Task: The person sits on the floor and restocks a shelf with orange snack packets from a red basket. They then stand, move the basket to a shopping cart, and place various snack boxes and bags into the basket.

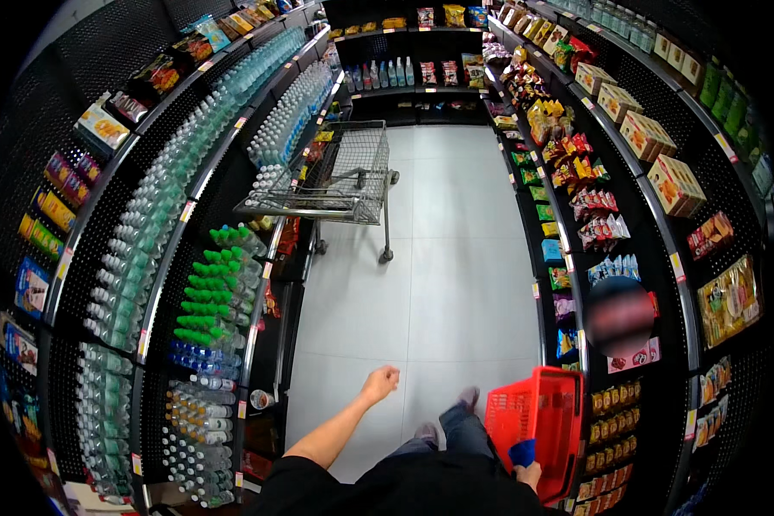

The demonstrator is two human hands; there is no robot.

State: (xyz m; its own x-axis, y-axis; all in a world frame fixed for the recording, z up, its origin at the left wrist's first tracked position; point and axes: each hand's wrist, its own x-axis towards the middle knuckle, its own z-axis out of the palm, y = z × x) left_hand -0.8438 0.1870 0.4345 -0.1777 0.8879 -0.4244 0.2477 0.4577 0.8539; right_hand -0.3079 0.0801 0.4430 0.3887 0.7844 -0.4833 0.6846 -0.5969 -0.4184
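My left hand [382,382] is out in front of my body above the floor, its fingers curled in, with nothing visible in it. At my right side, my right hand [529,476] grips a red plastic shopping basket [509,409], which hangs tilted close to the right-hand shelves. A blue piece [522,453] shows just above that hand; whether it belongs to the basket's handle or is a separate item I cannot tell. The part of the basket's inside that I see is bare red plastic.
A wire shopping cart [355,174] stands ahead against the left shelves. Bottles with green caps [209,290] and clear water bottles [161,180] line the left side. Snack packets [596,209] and boxes [645,135] fill the right. A back shelf [416,93] closes the tiled aisle [413,290].
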